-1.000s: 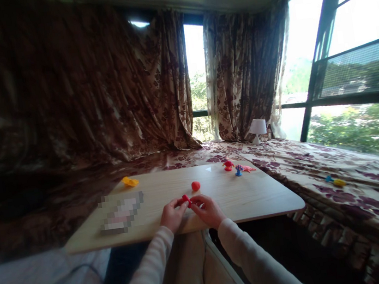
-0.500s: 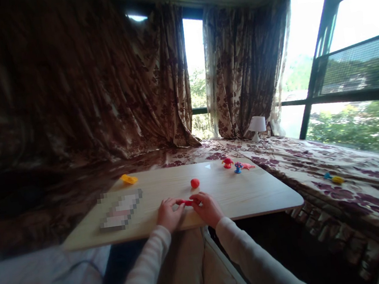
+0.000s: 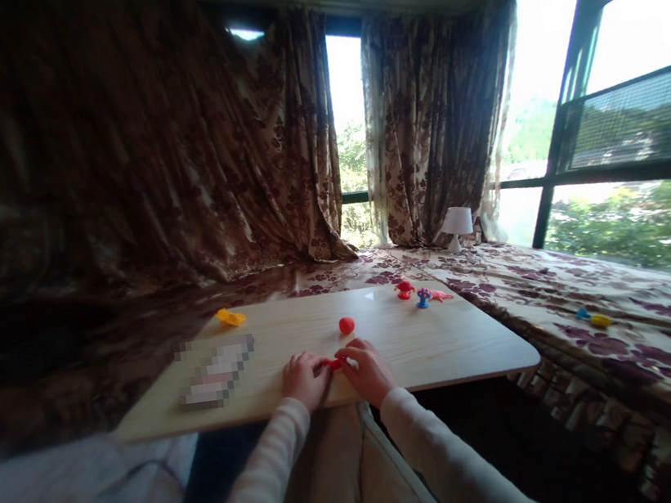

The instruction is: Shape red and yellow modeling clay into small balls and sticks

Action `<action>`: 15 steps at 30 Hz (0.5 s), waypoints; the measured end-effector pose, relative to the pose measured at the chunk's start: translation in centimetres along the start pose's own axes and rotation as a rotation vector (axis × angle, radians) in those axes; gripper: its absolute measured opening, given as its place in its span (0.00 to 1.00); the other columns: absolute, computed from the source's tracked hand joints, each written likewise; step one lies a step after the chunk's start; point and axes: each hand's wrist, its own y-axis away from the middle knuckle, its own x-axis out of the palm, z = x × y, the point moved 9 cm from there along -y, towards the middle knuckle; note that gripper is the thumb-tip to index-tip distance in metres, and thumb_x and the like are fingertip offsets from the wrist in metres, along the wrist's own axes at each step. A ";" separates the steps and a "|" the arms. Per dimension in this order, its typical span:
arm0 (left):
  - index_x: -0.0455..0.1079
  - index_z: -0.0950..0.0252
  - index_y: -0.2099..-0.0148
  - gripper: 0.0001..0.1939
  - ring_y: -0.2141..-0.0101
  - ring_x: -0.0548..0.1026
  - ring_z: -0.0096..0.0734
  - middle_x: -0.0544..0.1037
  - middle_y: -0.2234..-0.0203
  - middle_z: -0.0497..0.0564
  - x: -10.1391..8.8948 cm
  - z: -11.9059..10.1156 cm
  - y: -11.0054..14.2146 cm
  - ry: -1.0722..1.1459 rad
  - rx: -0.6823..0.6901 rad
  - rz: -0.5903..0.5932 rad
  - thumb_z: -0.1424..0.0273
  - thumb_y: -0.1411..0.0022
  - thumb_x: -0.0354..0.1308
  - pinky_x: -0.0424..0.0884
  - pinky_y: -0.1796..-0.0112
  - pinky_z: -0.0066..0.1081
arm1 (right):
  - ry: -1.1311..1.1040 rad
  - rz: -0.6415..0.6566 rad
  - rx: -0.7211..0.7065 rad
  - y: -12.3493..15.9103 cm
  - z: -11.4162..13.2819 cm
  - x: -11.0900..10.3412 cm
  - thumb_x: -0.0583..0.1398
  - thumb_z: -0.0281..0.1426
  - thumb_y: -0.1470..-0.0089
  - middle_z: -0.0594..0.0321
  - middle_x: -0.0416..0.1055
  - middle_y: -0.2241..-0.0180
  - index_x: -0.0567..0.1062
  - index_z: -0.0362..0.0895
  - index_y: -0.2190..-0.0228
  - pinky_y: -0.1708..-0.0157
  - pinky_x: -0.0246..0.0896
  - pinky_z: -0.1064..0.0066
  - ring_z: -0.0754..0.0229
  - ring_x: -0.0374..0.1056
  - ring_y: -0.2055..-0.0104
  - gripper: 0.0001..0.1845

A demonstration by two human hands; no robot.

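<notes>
Basically, a pale table (image 3: 441, 353) with the left hand (image 3: 306, 381) and right hand (image 3: 368, 371) close together at its near side, red ball (image 3: 346, 326) just past them. Both are pinching a small red piece (image 3: 335, 364) between them, but fingers hide its ends, so can't tell its full shape.

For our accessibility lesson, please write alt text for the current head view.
Two hands hold a small red piece over a pale table. Beyond it sit a red ball, a yellow object and small colourful figures.
</notes>
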 end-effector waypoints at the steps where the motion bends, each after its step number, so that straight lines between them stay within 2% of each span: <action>1: 0.76 0.61 0.67 0.07 0.60 0.70 0.37 0.78 0.66 0.51 0.0 0.0 0.0 -0.005 0.001 -0.003 0.68 0.47 0.57 0.63 0.56 0.35 | -0.007 -0.003 -0.008 0.0 0.1 0.0 0.57 0.23 0.50 0.61 0.70 0.67 0.78 0.48 0.67 0.59 0.60 0.70 0.59 0.64 0.62 0.12; 12: 0.75 0.60 0.65 0.09 0.60 0.69 0.36 0.77 0.66 0.50 0.1 -0.2 0.1 -0.100 -0.049 0.027 0.65 0.45 0.56 0.61 0.57 0.33 | -0.038 0.021 0.000 0.0 0.2 0.1 0.54 0.17 0.54 0.62 0.70 0.70 0.80 0.49 0.71 0.59 0.60 0.69 0.60 0.64 0.63 0.19; 15: 0.75 0.59 0.65 0.08 0.60 0.70 0.35 0.76 0.66 0.50 0.2 -0.2 0.1 -0.101 -0.048 0.020 0.65 0.46 0.56 0.61 0.58 0.32 | -0.037 0.012 -0.010 0.1 0.5 0.0 0.54 0.18 0.54 0.61 0.70 0.69 0.80 0.49 0.69 0.59 0.60 0.69 0.59 0.64 0.62 0.19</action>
